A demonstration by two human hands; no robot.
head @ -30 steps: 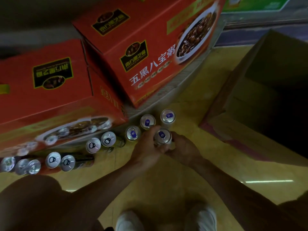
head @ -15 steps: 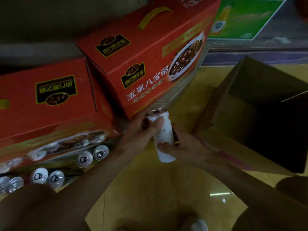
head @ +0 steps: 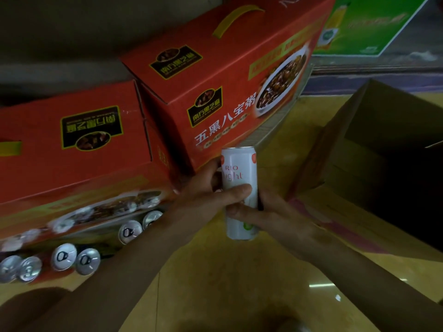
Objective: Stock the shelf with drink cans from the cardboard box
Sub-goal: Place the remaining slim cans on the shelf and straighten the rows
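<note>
A tall white drink can (head: 239,178) with red lettering is held upright in front of me, just below the front of a red gift box. My left hand (head: 206,200) wraps its left side, thumb across the front. My right hand (head: 271,221) grips its lower right side. A row of cans (head: 63,256) with silver tops stands on the low shelf at the lower left, under the red boxes. The open brown cardboard box (head: 359,149) sits on the floor to the right; its inside is dark.
Two red gift boxes (head: 215,75) lie stacked over the shelf, one with a yellow handle. A green carton (head: 366,27) lies at the back right. The yellow floor (head: 239,283) spreads below my arms.
Both hands have lifted one can from the row by the shelf edge and raised it higher. The view has tilted up, so the nearest cans of the row are now hidden.
</note>
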